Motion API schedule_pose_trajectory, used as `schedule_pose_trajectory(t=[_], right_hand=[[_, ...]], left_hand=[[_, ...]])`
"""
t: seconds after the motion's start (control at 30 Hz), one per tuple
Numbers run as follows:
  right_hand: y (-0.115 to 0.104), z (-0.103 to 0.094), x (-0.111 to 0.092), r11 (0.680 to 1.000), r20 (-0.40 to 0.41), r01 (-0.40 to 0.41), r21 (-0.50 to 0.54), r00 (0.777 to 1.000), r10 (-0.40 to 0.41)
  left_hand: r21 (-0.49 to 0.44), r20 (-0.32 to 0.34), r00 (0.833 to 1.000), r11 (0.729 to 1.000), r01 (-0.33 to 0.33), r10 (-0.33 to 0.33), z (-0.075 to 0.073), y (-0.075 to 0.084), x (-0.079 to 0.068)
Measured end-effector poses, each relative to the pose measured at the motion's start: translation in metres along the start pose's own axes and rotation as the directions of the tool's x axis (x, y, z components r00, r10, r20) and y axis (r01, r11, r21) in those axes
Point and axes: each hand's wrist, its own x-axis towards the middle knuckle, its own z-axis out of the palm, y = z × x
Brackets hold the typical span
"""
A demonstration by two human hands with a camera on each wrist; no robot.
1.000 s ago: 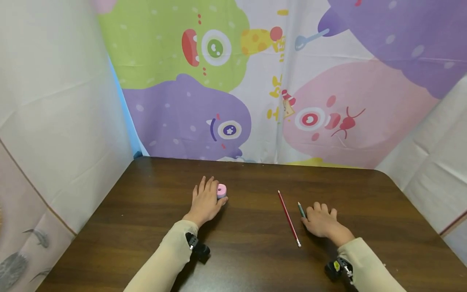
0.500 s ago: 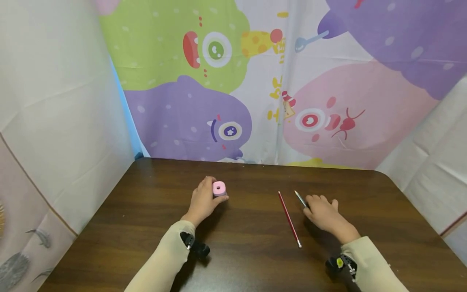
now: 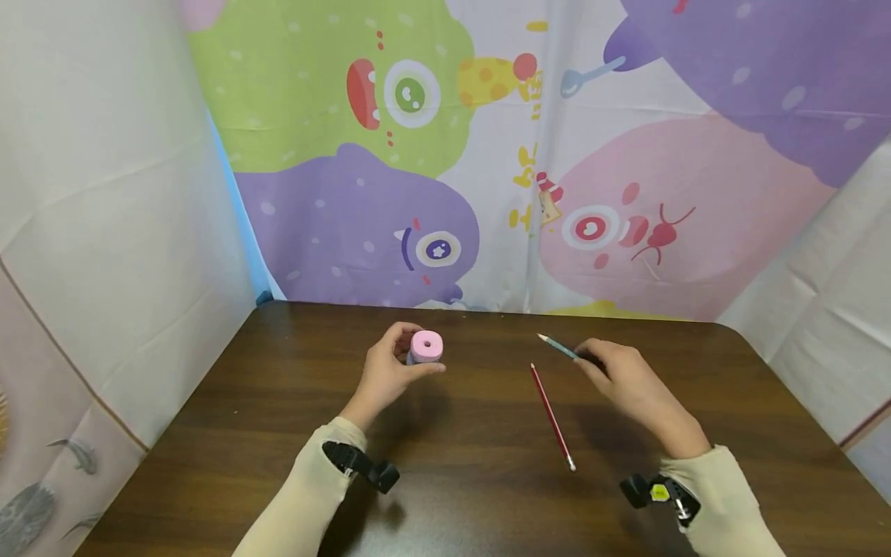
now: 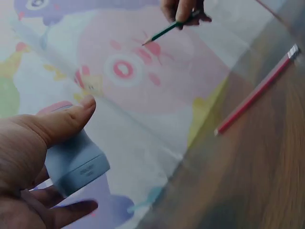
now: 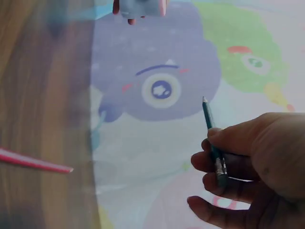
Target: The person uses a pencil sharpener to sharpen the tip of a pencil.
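Observation:
My left hand grips a small pencil sharpener between thumb and fingers, above the table. It has a pink top with a round dark hole; its blue-grey body shows in the left wrist view. On the right, my right hand pinches a short green pencil near its eraser end. The sharpened tip points left, toward the sharpener, with a gap between them. In the right wrist view the green pencil sticks out past the thumb, and its metal band and eraser lie against the fingers.
A longer red pencil with a white eraser end lies on the brown wooden table, between the two hands. Behind the table hangs a cloth printed with cartoon monsters. Pale cloth walls stand at both sides.
Both hands have risen from the table, the left with the sharpener, the right with the green pencil. The pencil's tip has swung to the left. The red pencil has stayed in place.

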Motion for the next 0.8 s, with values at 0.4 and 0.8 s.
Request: schedule_pose_trajectory(t=[0.4, 0.8], right_hand=[[-0.017, 0.003, -0.001, 0.983, -0.26, 0.178, 0.036, 0.952, -0.163], [-0.031, 0.019, 0.0, 0.914, -0.332, 0.364, 0.179, 0.897, -0.292]], left_hand=[[-0.095, 0.115, 0.99, 0.993, -0.071, 0.082, 0.0, 0.029, -0.006], [-0.118, 0.236, 0.971, 0.993, 0.004, 0.024, 0.001, 0.036, -0.014]])
